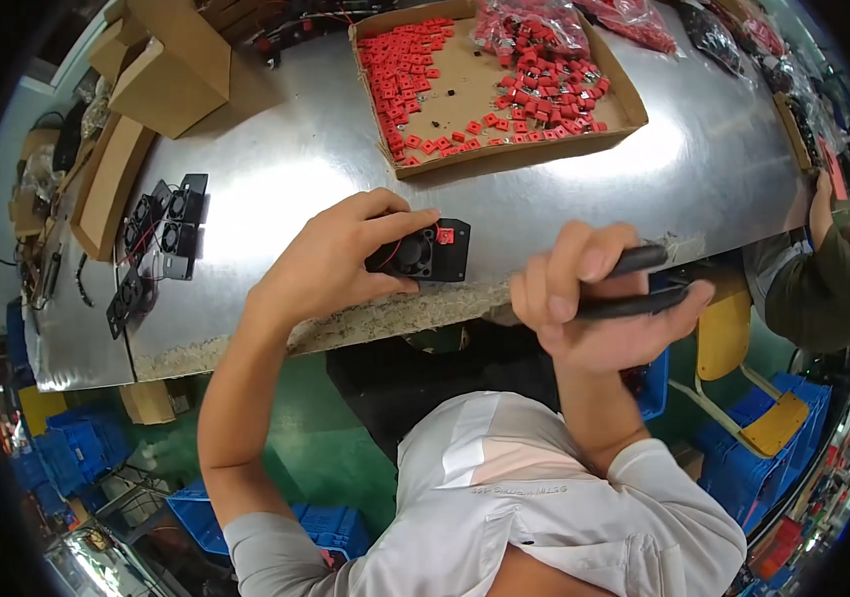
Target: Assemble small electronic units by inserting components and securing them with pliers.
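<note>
My left hand is closed on a black fan unit at the front of the metal table, thumb and fingers around its left side. A small round fan shows in it, and a red square connector sits at its upper right part, beside my fingertip. To the right, my right hand grips a tool with two black handles, like those of pliers. The handles are spread apart and the tool's head cannot be made out. This hand is slightly blurred and apart from the fan unit.
A shallow cardboard box of red connectors stands behind my hands. More black fan units with red wires lie at left, near an open carton. A co-worker's arm reaches in at right. A yellow chair and blue crates stand below.
</note>
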A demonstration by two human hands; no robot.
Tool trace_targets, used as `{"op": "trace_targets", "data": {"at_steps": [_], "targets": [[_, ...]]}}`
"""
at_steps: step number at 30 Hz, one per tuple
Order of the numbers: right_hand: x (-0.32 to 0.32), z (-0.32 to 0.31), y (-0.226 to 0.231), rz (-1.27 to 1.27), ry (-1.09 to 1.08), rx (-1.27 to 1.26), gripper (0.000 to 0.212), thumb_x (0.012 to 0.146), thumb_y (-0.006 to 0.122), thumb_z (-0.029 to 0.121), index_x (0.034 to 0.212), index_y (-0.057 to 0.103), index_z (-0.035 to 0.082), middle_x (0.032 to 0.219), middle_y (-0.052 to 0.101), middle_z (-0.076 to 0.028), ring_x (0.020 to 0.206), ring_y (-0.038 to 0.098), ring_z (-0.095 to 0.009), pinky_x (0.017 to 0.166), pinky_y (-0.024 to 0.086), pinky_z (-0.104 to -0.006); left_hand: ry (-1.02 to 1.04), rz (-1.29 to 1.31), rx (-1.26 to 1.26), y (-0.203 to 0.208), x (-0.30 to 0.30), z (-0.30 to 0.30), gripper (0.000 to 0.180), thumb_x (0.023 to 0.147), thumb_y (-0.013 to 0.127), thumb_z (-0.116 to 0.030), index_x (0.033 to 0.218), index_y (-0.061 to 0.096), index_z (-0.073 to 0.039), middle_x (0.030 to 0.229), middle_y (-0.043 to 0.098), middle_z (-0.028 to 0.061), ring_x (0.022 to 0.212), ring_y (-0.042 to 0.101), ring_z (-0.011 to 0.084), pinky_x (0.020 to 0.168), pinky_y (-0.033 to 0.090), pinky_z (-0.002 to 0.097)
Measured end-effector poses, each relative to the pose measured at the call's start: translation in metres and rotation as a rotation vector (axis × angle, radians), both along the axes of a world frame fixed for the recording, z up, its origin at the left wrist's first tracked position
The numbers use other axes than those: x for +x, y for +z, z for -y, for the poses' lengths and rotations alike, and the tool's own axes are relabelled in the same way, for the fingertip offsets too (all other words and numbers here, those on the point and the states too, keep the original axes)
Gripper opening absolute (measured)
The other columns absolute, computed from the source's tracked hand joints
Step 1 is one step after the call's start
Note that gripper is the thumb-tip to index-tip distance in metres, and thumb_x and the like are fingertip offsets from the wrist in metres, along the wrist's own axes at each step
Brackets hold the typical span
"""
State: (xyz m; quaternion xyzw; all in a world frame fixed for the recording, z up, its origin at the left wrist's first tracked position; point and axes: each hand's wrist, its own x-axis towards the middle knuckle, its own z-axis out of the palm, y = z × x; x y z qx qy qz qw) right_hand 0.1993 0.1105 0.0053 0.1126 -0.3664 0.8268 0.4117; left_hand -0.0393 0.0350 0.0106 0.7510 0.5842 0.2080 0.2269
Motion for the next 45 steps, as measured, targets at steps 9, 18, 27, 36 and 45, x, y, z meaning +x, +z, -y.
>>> {"op": "trace_targets", "data": {"at_steps": [9,18,27,36,45], "targets": [[-0.006,-0.027,0.003,0.177,-0.155,0.0,0.094,0.084,0.028,0.083,0.122,0.055,0.001,0.087,0.053,-0.012,0.068,0.049,-0.021,0.063,0.038,-0.0346,0.285,-0.047,-0.07,0.004,0.036,0.019,0.068,0.064,0.085,-0.017,0.128,0.062,-0.011,0.102,0.06,0.008,0.086,0.059,0.0248,0.077,0.049,0.0348],[-0.062,-0.031,0.004,0.286,-0.22,-0.003,0.091,0.088,0.026,0.078,0.113,0.057,-0.003,0.082,0.056,-0.013,0.063,0.05,-0.021,0.061,0.041,-0.0338,0.399,0.02,0.051,-0.004,0.053,0.033,0.064,0.065,0.083,-0.022,0.124,0.062,-0.007,0.1,0.061,0.0089,0.09,0.06,0.0298,0.08,0.05,0.0394],[-0.07,-0.027,-0.001,0.359,-0.296,0.105,0.092,0.086,0.027,0.081,0.11,0.057,-0.003,0.081,0.057,-0.012,0.064,0.051,-0.02,0.06,0.041,-0.0306,0.455,0.012,0.047,-0.004,0.058,0.034,0.065,0.062,0.084,-0.018,0.123,0.063,-0.006,0.105,0.064,0.0106,0.096,0.062,0.0301,0.084,0.051,0.0378],[-0.073,-0.024,-0.002,0.402,-0.342,0.113,0.094,0.084,0.03,0.082,0.11,0.057,-0.004,0.08,0.057,-0.012,0.065,0.052,-0.02,0.06,0.041,-0.0303,0.443,0.004,0.034,-0.006,0.059,0.035,0.063,0.066,0.082,-0.021,0.124,0.061,-0.006,0.105,0.062,0.0105,0.096,0.06,0.0313,0.083,0.051,0.0405],[-0.078,-0.016,0.003,0.54,-0.428,0.169,0.092,0.084,0.025,0.083,0.099,0.057,-0.003,0.074,0.055,-0.011,0.058,0.046,-0.018,0.054,0.037,-0.0296,0.423,0.013,-0.008,-0.005,0.056,0.032,0.063,0.066,0.082,-0.023,0.123,0.062,-0.006,0.105,0.062,0.0098,0.096,0.06,0.0316,0.083,0.05,0.0408]]}}
